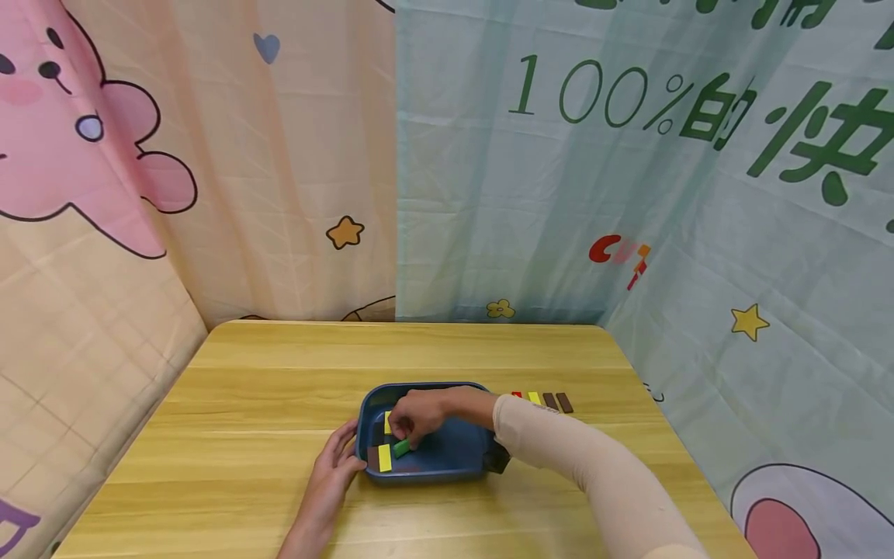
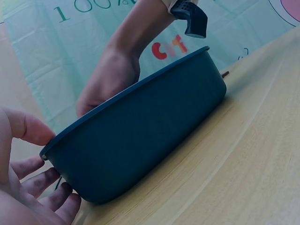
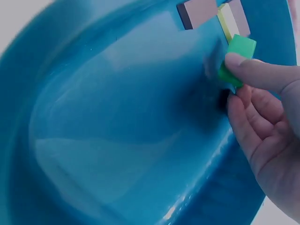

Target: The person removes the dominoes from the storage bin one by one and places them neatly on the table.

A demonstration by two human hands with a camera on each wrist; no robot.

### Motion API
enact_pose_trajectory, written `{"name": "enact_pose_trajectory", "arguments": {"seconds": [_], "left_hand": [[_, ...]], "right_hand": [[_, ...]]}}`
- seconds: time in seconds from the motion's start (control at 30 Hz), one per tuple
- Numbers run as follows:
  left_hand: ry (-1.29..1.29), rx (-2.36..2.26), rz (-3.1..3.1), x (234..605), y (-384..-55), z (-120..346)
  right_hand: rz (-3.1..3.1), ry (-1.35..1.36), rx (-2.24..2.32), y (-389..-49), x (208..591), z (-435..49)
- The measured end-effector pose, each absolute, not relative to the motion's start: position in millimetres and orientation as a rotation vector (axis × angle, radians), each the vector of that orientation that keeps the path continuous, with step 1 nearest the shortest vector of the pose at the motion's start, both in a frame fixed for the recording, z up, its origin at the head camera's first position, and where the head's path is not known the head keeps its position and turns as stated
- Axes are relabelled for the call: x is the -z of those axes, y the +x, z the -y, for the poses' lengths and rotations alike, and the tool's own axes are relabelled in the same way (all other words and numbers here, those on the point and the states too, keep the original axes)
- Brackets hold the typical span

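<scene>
My right hand [image 1: 417,415] reaches down into a blue plastic basin [image 1: 447,475] and pinches a small green block [image 3: 241,49] between thumb and fingers. In the basin's left part lie a yellow block [image 1: 385,458] beside a brown block [image 1: 373,458], with another yellow block [image 1: 388,421] farther back, partly covered by the hand. My left hand [image 1: 337,460] touches the basin's left end from outside. In the left wrist view its thumb is at the rim and its spread fingers rest along the outer wall.
Right of the basin, a red block [image 1: 517,394], a yellow block [image 1: 534,397] and two brown blocks [image 1: 557,402] lie in a row on the wooden table [image 1: 279,404]. A black device [image 1: 497,457] sits at the right wrist. Printed curtains [image 1: 482,194] stand behind the table.
</scene>
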State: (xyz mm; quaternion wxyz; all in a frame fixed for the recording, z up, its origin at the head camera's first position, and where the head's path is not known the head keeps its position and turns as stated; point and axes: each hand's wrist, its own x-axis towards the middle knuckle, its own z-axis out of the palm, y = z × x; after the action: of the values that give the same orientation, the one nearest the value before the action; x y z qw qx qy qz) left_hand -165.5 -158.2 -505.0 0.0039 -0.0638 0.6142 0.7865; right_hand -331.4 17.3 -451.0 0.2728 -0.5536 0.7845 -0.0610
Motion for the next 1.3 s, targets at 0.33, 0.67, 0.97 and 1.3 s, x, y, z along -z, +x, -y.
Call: {"name": "enact_pose_trajectory", "arguments": {"seconds": [0.33, 0.67, 0.97, 1.3], "left_hand": [[-0.183, -2.469, -1.938, 505, -165, 159], [-0.208, -2.465, -1.933, 504, -164, 160], [-0.226, -2.453, -1.934, 504, -165, 159], [-0.234, -2.453, -1.933, 504, -167, 158]], "right_hand": [[-2.18, -1.277, 0.54, -335, 434, -45], [-2.081, -1.041, 0.889, -335, 434, -65], [-1.982, -0.797, 1.228, -328, 431, -84], [-1.902, -0.592, 1.545, -325, 424, -119]]}}
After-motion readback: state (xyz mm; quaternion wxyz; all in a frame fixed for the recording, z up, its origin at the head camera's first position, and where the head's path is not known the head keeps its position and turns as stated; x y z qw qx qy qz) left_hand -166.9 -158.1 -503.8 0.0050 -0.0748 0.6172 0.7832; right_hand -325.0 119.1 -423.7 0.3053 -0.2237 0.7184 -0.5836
